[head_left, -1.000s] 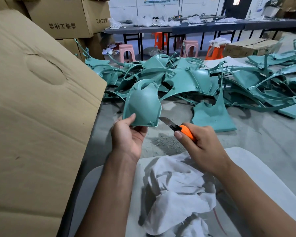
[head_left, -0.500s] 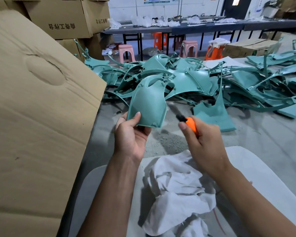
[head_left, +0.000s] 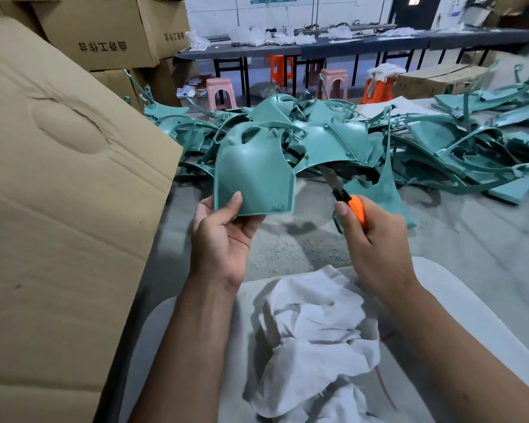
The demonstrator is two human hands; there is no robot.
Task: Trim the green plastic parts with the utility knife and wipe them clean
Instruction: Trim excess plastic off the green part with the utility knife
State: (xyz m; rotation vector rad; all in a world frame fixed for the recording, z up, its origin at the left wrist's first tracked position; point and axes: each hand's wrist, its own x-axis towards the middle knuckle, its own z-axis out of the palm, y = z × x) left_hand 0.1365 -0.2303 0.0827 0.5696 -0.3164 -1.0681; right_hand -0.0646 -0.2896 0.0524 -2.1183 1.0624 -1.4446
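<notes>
Now clear of the blade, the green part point(head_left: 254, 172) rises in the left hand point(head_left: 223, 236); the right hand point(head_left: 370, 239) grips the utility knife point(head_left: 344, 195) apart, suggesting one edge's trim is finished

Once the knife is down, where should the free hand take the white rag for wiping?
Probably the raised crumpled ridge of the white rag, pinched from above. It lies loose on the pale surface near the right hand, which holds the utility knife, and its upstanding folds gather easily.

Utility knife point(head_left: 345, 195) blade now off the green part point(head_left: 254, 172), tilted up, just beside.
</notes>
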